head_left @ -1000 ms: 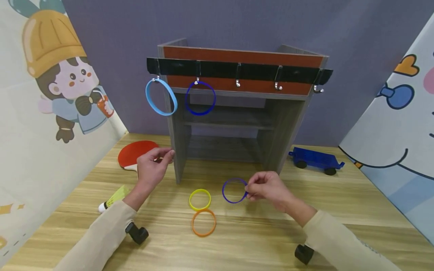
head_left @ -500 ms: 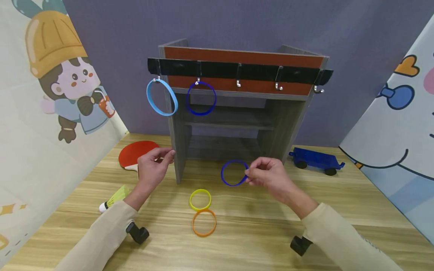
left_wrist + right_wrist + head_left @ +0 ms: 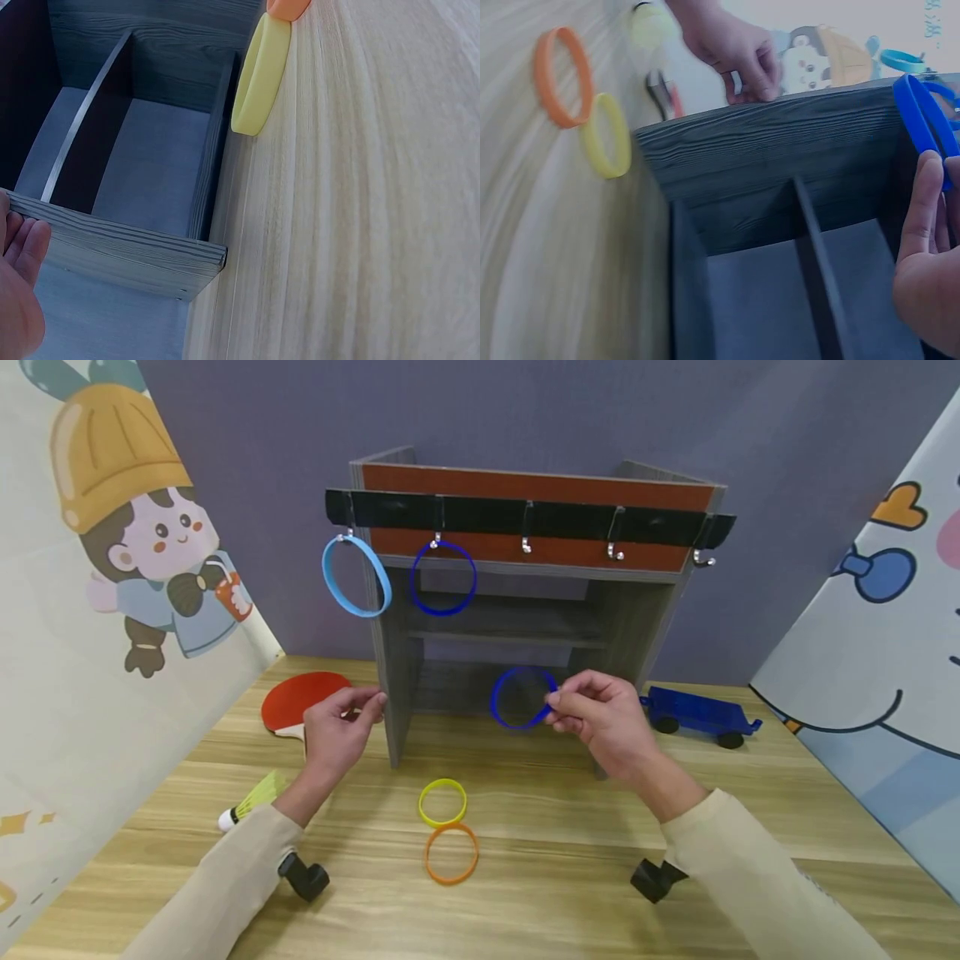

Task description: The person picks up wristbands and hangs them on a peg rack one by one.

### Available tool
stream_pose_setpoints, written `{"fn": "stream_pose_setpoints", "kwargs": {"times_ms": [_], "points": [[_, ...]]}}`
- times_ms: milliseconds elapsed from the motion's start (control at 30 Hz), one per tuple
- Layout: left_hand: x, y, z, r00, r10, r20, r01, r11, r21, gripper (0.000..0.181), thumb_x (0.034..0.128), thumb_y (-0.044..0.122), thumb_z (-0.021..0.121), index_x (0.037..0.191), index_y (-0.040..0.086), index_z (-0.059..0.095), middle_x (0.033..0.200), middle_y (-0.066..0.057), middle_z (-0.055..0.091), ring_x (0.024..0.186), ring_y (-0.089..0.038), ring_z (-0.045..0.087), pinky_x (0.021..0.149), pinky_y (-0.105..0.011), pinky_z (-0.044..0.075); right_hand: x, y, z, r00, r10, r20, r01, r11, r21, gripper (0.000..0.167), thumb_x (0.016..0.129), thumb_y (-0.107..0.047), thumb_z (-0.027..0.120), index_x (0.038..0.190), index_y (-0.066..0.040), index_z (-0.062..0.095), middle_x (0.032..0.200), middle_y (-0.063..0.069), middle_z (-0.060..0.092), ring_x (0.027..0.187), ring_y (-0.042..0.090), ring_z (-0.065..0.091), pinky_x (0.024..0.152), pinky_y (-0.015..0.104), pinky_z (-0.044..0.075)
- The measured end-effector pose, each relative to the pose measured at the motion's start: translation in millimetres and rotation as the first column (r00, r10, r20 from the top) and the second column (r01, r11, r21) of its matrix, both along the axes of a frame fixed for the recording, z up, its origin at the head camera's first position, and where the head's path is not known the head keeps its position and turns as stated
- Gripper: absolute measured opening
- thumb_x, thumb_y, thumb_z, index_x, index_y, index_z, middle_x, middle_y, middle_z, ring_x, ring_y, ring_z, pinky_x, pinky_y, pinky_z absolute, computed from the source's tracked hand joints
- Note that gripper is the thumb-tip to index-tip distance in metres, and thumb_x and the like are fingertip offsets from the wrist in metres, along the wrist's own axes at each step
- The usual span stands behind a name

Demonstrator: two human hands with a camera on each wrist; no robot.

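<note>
In the head view my right hand (image 3: 600,714) pinches a dark blue wristband (image 3: 495,702) between thumb and forefinger, in front of the shelf's lower opening. The right wrist view shows that wristband (image 3: 915,112) at my fingertips. My left hand (image 3: 339,731) holds the front edge of the grey shelf's left side panel (image 3: 387,727), its fingers curled at the outer face. Above, a light blue wristband (image 3: 383,575) and another dark blue wristband (image 3: 442,612) hang on the first two hooks of a black rail (image 3: 480,514). The hooks further right carry nothing.
A yellow wristband (image 3: 422,802) and an orange wristband (image 3: 450,882) lie on the wooden table, touching. Left stand a red paddle (image 3: 296,697) and a shuttlecock (image 3: 255,795). A blue toy wagon (image 3: 697,710) is right of the shelf.
My right hand has lifted the dark blue wristband from near the tabletop up to the shelf's lower opening. My left hand has stayed at the side panel.
</note>
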State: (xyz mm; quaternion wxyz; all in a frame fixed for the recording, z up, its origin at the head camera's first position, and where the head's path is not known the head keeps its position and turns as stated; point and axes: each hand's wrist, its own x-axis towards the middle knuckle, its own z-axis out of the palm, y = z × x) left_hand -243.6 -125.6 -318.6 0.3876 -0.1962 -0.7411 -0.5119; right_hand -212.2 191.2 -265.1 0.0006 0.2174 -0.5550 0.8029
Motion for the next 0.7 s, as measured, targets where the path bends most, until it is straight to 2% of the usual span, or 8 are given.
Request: {"fn": "stream_pose_setpoints", "kwargs": {"times_ms": [300, 700], "points": [[-1.4, -0.5, -0.7, 1.0, -0.003, -0.013, 0.003, 1.0, 0.001, 0.007, 0.0787, -0.008, 0.072, 0.086, -0.009, 0.07, 0.071, -0.017, 0.067, 0.058, -0.022, 0.064, 0.058, -0.013, 0.049, 0.4, -7.5, 26.0, 0.999, -0.008, -0.046, 0.004, 0.998, -0.068, 0.014, 0.088, 0.008, 0.062, 0.08, -0.003, 0.066, 0.078, 0.012, 0.065, 0.068, 0.019, 0.066, 0.064, 0.026, 0.055], [2.0, -0.1, 0.6, 1.0, 0.003, -0.008, -0.003, 1.0, -0.013, 0.008, 0.0791, -0.008, 0.072, 0.086, -0.01, 0.07, 0.072, -0.017, 0.067, 0.059, -0.031, 0.064, 0.059, -0.012, 0.049, -3.9, -17.3, 51.7, 0.992, -0.074, -0.103, 0.054, 0.98, -0.189, 0.013, 0.088, 0.008, 0.06, 0.081, -0.001, 0.066, 0.08, 0.014, 0.066, 0.067, 0.02, 0.067, 0.066, 0.026, 0.055]]}}
